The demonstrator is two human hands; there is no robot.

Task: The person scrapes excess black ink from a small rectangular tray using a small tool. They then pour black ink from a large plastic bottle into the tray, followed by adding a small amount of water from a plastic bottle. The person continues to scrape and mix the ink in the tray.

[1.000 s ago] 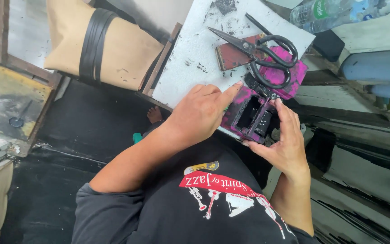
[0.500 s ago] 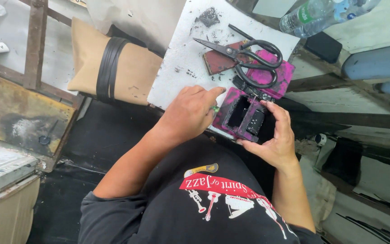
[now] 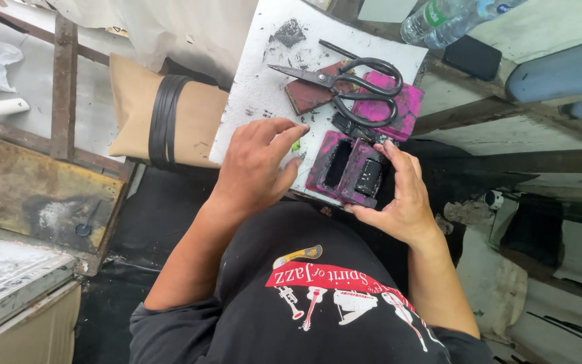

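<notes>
White board (image 3: 250, 81) bears scissors (image 3: 355, 84) beyond right hand's (image 3: 402, 195) magenta block (image 3: 348, 168).

One pair of scissors (image 3: 351, 81), two magenta blocks (image 3: 345, 172), one bottle (image 3: 442, 23).

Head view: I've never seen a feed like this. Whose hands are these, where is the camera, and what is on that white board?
There is no machine here. The camera sits on a person's head and looks straight down, so you see their own black shirt at the bottom and both bare arms reaching away from it.

The left hand rests on the white board, fingers spread, beside a magenta-stained block with dark rectangular openings. The right hand grips that block's other side, thumb on top.

Farther along the board lie large black scissors across a reddish-brown piece and another magenta piece. A plastic bottle lies beyond the board.
</notes>
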